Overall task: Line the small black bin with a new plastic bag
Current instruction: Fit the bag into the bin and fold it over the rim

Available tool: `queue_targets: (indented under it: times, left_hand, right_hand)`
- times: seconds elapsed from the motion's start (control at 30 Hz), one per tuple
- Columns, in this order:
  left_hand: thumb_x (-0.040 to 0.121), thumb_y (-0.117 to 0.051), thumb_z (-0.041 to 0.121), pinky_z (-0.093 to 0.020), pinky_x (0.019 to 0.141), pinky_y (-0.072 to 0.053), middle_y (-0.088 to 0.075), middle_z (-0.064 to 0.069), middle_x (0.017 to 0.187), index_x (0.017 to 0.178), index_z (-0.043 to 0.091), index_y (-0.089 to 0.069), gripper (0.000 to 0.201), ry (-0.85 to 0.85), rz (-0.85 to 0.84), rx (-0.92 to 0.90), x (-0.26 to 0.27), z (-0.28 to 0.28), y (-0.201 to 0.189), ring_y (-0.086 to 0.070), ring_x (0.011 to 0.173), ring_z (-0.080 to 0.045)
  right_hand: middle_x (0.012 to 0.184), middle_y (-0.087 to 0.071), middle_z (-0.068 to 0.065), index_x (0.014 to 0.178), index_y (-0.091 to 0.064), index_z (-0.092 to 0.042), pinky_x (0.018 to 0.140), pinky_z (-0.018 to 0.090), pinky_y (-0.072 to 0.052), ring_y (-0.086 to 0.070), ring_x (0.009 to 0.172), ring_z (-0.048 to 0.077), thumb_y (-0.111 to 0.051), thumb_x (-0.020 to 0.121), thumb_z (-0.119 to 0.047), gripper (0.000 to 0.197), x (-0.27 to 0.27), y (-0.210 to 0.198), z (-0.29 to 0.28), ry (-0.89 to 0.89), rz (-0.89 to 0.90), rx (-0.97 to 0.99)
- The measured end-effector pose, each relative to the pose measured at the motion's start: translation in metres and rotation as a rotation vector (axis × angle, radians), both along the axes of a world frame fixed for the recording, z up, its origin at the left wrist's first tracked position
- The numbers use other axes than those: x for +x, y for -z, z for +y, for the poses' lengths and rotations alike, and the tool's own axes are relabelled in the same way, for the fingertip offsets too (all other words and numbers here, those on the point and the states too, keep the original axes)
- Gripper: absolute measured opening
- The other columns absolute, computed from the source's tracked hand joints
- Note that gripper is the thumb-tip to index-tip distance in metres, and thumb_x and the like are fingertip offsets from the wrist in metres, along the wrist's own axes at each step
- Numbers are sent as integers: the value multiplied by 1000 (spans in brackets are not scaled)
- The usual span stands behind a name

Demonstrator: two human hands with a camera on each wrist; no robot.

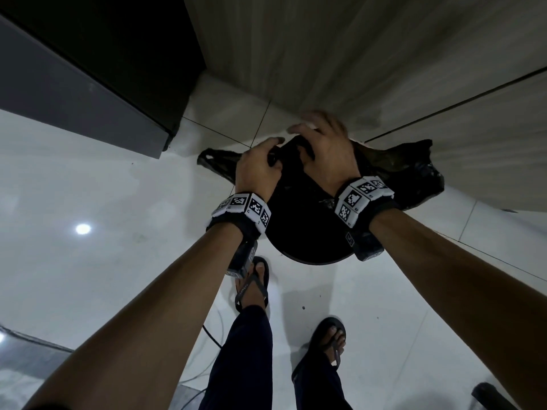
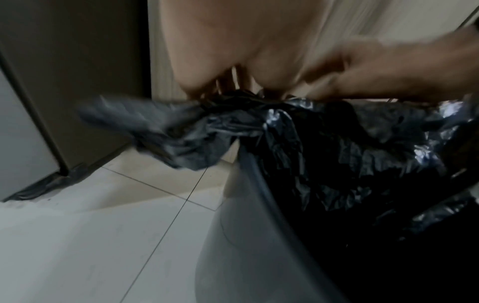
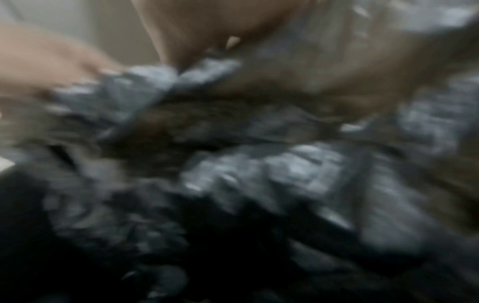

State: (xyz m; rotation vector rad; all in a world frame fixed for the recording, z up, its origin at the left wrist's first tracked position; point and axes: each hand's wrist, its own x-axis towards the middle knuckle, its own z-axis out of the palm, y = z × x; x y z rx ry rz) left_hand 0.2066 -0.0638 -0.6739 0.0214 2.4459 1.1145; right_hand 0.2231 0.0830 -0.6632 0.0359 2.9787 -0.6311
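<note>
Head view, centre of frame: both hands work at the far rim of the bin (image 1: pixel 310 250), a round black container standing on the pale glossy tile floor (image 1: pixel 88 261) against a wood-grain panel (image 1: pixel 355 54). The left hand (image 1: pixel 257 170) has its fingers curled, pinching a gather of the bag (image 1: pixel 414 170); the right hand (image 1: pixel 322 149) lies over the film with fingers partly spread, and whether it grips cannot be told. The bag sits in the bin mouth, its loose ends flaring to left and right of the rim, probably held there so that the edge can be folded over. The film is thin, black, crinkled and glossy, faintly translucent where stretched; the bin rim is smooth and hard.
</note>
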Motion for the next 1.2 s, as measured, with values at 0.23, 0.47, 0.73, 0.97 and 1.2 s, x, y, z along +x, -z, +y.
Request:
queue_targets:
  times: [0.23,0.47,0.73,0.97,1.2]
  left_hand:
    - [94,-55,24,-16,96,-40,-71,-3,116,123,23,-64,30,-20,-4,46,11,1,11,-64,111,-20]
    - [101,-38,35,-29,94,-45,-69,-9,117,133,27,-52,36,97,-3,18,19,0,19,-62,110,-32]
    - [99,-45,31,-16,83,-36,-70,-8,113,121,20,-62,30,-25,6,18,42,2,25,-63,108,-27]
    - [89,-60,21,-20,95,-43,-69,1,119,119,28,-65,31,20,39,-7,39,18,17,-61,112,-18]
    - [84,-64,15,-17,95,-48,-71,7,114,105,32,-73,29,147,-32,119,-2,62,29,-63,107,-8]
  right_hand:
    - [114,-68,7,119,-63,-25,94,44,-43,-59,102,34,-41,96,-25,32,11,30,11,45,-78,-18]
    - [115,-59,8,143,-35,-42,85,43,-43,-55,99,34,-40,94,-14,57,41,34,38,117,-99,72]
    - [118,-69,7,131,-57,-29,94,24,-46,-63,110,25,-44,91,0,51,76,30,61,342,-99,-197]
    - [110,-73,9,127,-60,-30,88,37,-54,-67,101,29,-45,96,-9,40,92,34,70,346,-47,-218]
    - [121,-67,1,130,-59,-23,94,7,-39,-61,113,14,-48,96,-11,37,69,41,76,293,-49,-339]
